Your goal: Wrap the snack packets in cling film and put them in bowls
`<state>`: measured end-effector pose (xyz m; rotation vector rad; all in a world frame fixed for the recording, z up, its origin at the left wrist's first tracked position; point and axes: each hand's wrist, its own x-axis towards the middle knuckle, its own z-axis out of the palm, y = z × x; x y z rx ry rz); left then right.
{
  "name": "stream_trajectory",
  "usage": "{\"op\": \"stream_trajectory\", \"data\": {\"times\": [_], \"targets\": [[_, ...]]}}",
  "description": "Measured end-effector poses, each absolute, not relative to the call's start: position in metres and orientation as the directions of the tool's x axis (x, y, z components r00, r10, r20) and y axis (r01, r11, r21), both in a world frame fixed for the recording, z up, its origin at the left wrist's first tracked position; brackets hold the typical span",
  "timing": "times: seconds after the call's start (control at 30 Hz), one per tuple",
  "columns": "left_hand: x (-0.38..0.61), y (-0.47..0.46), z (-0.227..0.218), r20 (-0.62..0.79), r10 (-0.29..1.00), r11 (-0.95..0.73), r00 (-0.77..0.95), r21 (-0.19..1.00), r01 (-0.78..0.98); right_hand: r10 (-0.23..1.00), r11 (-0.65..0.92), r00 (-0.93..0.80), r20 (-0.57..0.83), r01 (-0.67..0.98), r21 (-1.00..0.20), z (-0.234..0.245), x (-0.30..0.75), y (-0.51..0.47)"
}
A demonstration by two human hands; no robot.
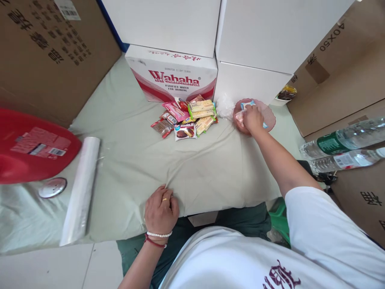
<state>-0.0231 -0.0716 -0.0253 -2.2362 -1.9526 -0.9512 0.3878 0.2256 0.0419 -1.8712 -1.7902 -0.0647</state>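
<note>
Where the right hand [252, 119] rests, a packet [248, 105] lies

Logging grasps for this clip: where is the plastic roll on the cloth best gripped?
Likely around the middle of the plastic roll, from above with the left hand: it lies flat, long and slim, bare cloth along both sides.

Storeroom or stockroom: stacked cardboard cartons [51, 52], white boxes [270, 36], Wahaha water case [171, 74] around cloth-covered surface [129, 160].
</note>
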Motion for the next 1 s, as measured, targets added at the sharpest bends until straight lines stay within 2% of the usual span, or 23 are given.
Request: {"op": "stream_trajectory", "data": {"times": [0.1,0.17,0.3,0.37,0.43,0.47,0.53,0.6,0.7,0.77,0.83,0.93,1.0], "targets": [[-0.021,-0.075,-0.019,0.447,0.894,-0.232,0.026,0.414,0.880,0.906,-0.039,0.108,0.410,0.984,-0.171,0.055,0.386,0.215],[-0.025,-0.076,-0.010,0.465,0.885,-0.212,-0.025,0.450,0.868,0.892,-0.052,0.099,0.442,0.992,-0.118,0.065,0.384,0.204],[-0.062,-0.073,0.015,0.532,0.795,0.014,-0.292,0.465,0.885,0.781,-0.015,0.114,0.614,0.986,-0.165,0.069,0.377,0.163],[-0.092,-0.073,0.026,0.544,0.717,0.163,-0.435,0.476,0.864,0.763,0.109,0.056,0.645,0.971,-0.213,0.061,0.373,0.126],[-0.117,-0.075,0.033,0.525,0.661,0.257,-0.535,0.512,0.820,0.800,0.226,0.003,0.600,0.925,-0.306,0.048,0.370,0.081],[-0.126,-0.076,0.034,0.503,0.659,0.275,-0.559,0.530,0.802,0.844,0.243,0.000,0.536,0.892,-0.382,0.040,0.368,0.059],[-0.131,-0.081,0.032,0.434,0.715,0.265,-0.549,0.558,0.786,0.936,0.166,0.035,0.350,0.832,-0.529,0.024,0.365,0.021],[-0.124,-0.084,0.025,0.351,0.813,0.193,-0.465,0.591,0.783,0.980,0.048,0.087,0.182,0.776,-0.629,0.011,0.362,0.000],[-0.101,-0.081,0.009,0.270,0.904,0.085,-0.331,0.647,0.758,0.989,-0.006,0.108,0.105,0.727,-0.687,0.005,0.359,0.005],[-0.085,-0.074,-0.001,0.234,0.918,0.096,-0.321,0.653,0.752,0.984,0.048,0.079,0.161,0.748,-0.662,0.014,0.357,0.030],[-0.072,-0.066,-0.009,0.224,0.913,0.145,-0.340,0.601,0.786,0.968,0.123,0.032,0.248,0.803,-0.583,0.029,0.352,0.067],[-0.061,-0.061,-0.016,0.271,0.917,0.145,-0.292,0.455,0.879,0.932,0.191,-0.046,0.359,0.905,-0.381,0.053,0.333,0.128],[-0.060,-0.062,-0.019,0.312,0.921,0.093,-0.234,0.407,0.909,0.920,0.204,-0.111,0.375,0.955,-0.217,0.064,0.315,0.165]]}}
